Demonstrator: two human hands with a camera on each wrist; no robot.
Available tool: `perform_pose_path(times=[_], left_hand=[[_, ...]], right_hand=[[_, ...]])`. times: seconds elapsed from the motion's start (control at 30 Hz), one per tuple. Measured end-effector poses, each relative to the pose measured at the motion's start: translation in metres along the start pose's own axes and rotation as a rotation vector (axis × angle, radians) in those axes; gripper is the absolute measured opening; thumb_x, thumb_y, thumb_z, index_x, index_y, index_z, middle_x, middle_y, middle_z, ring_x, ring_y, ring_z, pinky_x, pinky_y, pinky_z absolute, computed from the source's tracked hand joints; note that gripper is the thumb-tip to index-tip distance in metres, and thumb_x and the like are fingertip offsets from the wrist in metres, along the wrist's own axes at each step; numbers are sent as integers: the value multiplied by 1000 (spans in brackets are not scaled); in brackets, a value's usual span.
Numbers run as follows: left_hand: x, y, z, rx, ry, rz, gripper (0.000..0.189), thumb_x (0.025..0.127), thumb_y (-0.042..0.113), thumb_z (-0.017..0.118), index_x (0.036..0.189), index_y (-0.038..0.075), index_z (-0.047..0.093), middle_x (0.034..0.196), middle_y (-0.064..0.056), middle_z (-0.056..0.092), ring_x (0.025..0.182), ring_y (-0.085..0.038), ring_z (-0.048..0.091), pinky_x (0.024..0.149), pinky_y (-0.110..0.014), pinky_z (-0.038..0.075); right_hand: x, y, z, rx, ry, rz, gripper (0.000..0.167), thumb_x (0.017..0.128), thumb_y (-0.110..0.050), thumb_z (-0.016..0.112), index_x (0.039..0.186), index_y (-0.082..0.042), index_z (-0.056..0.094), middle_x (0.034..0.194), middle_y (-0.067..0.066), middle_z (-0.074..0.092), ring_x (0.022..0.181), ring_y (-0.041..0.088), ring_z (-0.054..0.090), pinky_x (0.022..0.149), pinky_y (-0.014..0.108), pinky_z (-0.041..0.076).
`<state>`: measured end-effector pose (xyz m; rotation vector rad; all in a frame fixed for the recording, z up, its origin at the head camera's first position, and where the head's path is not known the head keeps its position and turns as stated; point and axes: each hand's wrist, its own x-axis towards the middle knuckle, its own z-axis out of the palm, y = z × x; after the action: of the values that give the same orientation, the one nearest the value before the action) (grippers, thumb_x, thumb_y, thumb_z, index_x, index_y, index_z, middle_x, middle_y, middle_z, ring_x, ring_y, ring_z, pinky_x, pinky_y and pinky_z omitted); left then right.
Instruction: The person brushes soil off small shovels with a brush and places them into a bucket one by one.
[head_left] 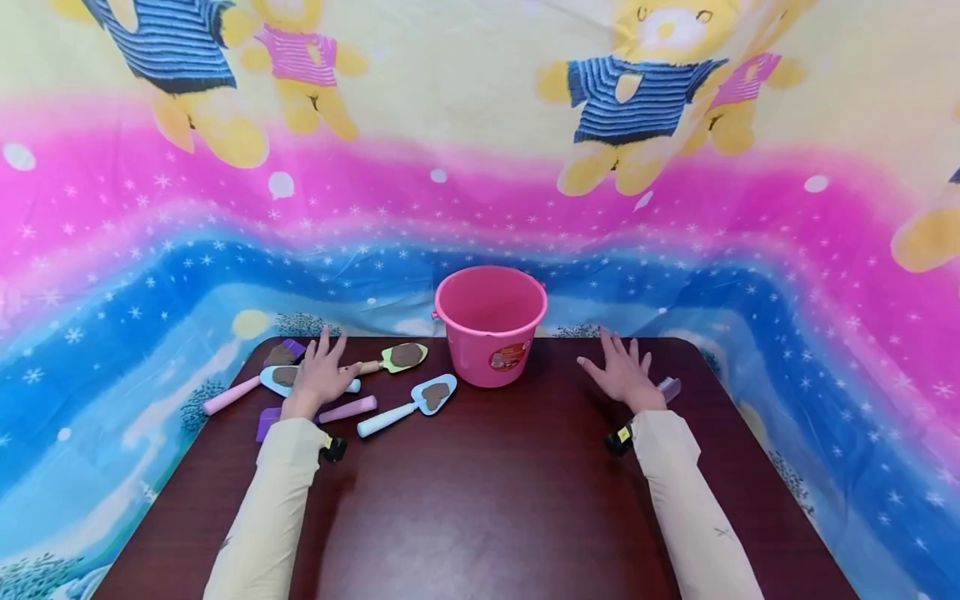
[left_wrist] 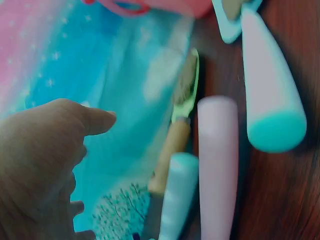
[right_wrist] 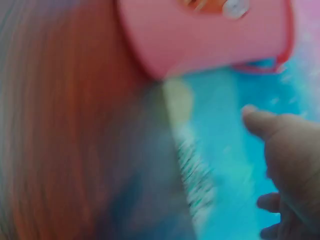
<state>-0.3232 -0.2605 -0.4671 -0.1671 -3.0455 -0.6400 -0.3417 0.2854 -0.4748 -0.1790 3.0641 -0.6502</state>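
My left hand (head_left: pixel 321 379), fingers spread, hovers over a group of toy trowels on the left and holds nothing. Partly hidden beneath it are a light blue trowel (head_left: pixel 279 377) and a purple one with a pink handle (head_left: pixel 348 409). Just right of it lie a green trowel (head_left: pixel 407 356) with a wooden handle and another light blue trowel (head_left: pixel 435 394). Brown patches show on their blades. My right hand (head_left: pixel 624 377) is also spread and holds nothing, right of a pink bucket (head_left: pixel 491 360). Beside its wrist, a greyish bristled thing (head_left: pixel 670 388) is partly covered.
The dark wooden table (head_left: pixel 480 500) reaches back to a hanging cloth (head_left: pixel 360 275) printed with bears and snowflakes. The bucket stands upright at the table's back edge. Another purple trowel (head_left: pixel 292 348) with a pink handle (head_left: pixel 232 395) lies at the far left.
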Motion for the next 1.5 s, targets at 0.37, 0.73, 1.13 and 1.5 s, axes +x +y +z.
perform_pose_path(times=[0.37,0.73,1.13,1.5], left_hand=[[-16,38,9,-283,72,340,35,100,13,61,128,-8,64,146,-33,48,134,-50,49,110,-65,34],[-42,45,45,-150,3,411,37,94,8,69,127,-9,63,126,-23,65,120,-39,61,101,-55,47],[-32,48,70,-100,-61,366,35,91,5,72,124,-8,65,117,-19,68,106,-30,65,94,-49,52],[-30,50,80,-70,-27,293,37,85,-2,75,120,-9,66,111,-21,68,98,-30,65,90,-48,54]], right_hand=[[-31,-26,-26,85,194,-60,60,104,-35,54,149,3,44,139,29,56,124,47,56,99,64,45],[-69,16,-19,-42,222,161,38,101,-29,53,76,-1,58,67,15,59,58,31,57,50,43,46],[-68,45,-1,-152,-87,481,71,102,-55,40,92,12,61,88,30,63,79,45,63,67,52,50],[-66,60,13,-57,-92,473,41,100,-31,45,84,4,59,84,25,60,75,40,59,67,51,48]])
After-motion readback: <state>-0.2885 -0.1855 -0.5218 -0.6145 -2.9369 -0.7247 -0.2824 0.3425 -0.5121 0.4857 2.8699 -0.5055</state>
